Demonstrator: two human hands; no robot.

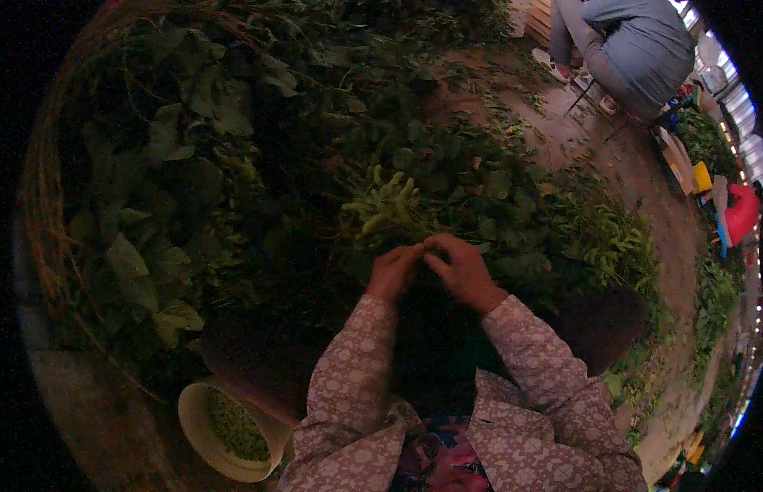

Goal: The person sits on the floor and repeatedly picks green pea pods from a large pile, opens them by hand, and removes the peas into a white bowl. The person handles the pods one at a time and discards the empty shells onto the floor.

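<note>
My left hand [395, 270] and my right hand [464, 270] meet at the fingertips in front of my lap. Thumbs and fingers are drawn together, and anything pinched between them is too small and dark to make out. Just beyond the fingertips lies a cluster of light green bean pods [387, 206] on thin stems, on top of a dark heap of leafy plants [504, 190]. Down by my left leg stands a white plastic bucket [194, 424], tilted in the view, partly filled with small green pieces, probably beans [237, 427].
Cut leafy stalks [172, 141] pile high along the left. At upper right a person [639, 55] sits on a low seat on the littered floor [578, 135]. Behind are a cardboard box [675, 160] and a red bag-like thing [741, 215]. My knees [602, 326] flank the heap.
</note>
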